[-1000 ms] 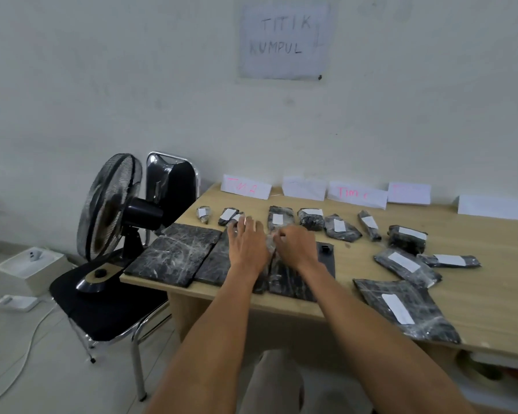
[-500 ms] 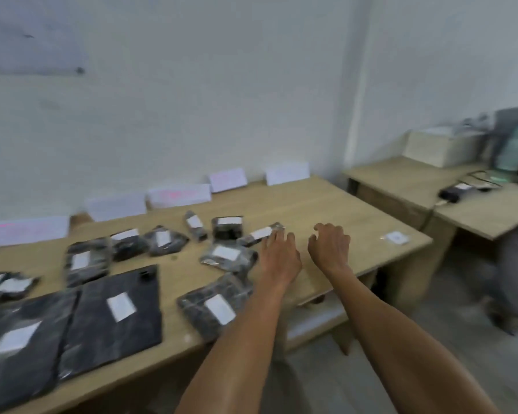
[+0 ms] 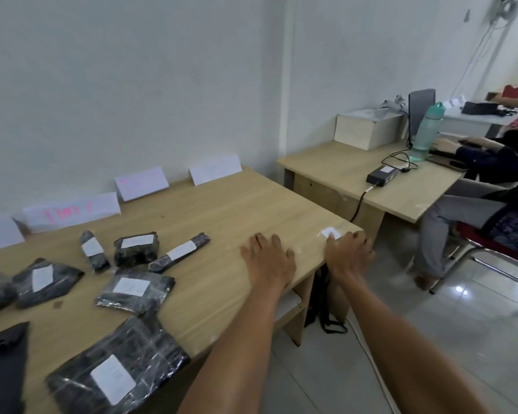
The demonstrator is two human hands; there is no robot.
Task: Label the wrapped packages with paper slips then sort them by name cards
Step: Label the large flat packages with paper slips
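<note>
Several black wrapped packages with white slips lie on the left half of the wooden table (image 3: 222,210), among them a long thin package (image 3: 180,254), a blocky package (image 3: 135,248) and a large flat package (image 3: 117,375). White name cards (image 3: 141,183) stand along the wall. A small white paper slip (image 3: 331,233) lies at the table's right corner. My right hand (image 3: 349,255) reaches over that corner, fingertips at the slip. My left hand (image 3: 268,258) hovers flat over bare tabletop, holding nothing.
A second desk (image 3: 341,168) stands to the right with a power adapter (image 3: 382,176), a green bottle (image 3: 428,131) and a white box (image 3: 368,128). A seated person (image 3: 485,186) works there. Black straps (image 3: 323,306) hang under my table's right end.
My view swung right, from the fan end of the table to its right corner. Both hands left the flat packages and travelled right; the right hand now reaches the loose slip.
</note>
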